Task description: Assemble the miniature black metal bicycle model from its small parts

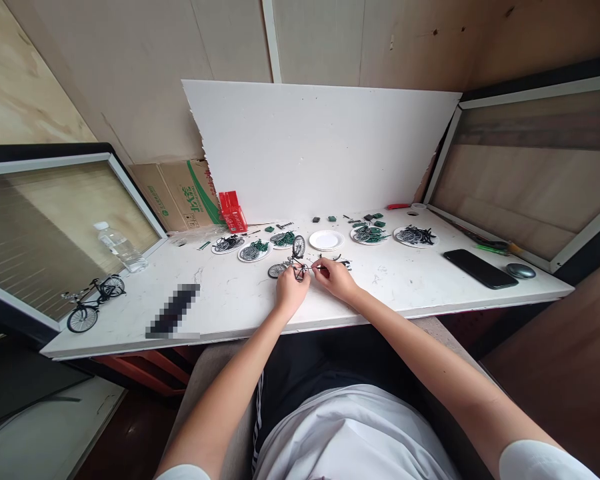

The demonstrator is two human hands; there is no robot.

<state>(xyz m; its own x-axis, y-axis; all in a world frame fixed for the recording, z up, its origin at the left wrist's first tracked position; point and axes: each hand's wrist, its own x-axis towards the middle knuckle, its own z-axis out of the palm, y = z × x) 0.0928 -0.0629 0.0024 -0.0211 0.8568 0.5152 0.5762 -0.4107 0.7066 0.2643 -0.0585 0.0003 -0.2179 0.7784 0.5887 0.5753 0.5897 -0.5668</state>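
A small black model bicycle is held just above the white table, near the middle of the head view. The fingers of my left hand are closed on its frame and cover part of it. One spoked wheel stands up at the back, and another wheel shows to the left. Close by on the right, my right hand pinches a thin dark piece against the bicycle's side; its kind is too small to tell. Several small black parts lie just behind the right hand.
Plates of black and green parts line the table's back, around a bare white plate. A finished-looking model bicycle and a plastic bottle stand left. A phone and a mouse lie right. A white board rises behind.
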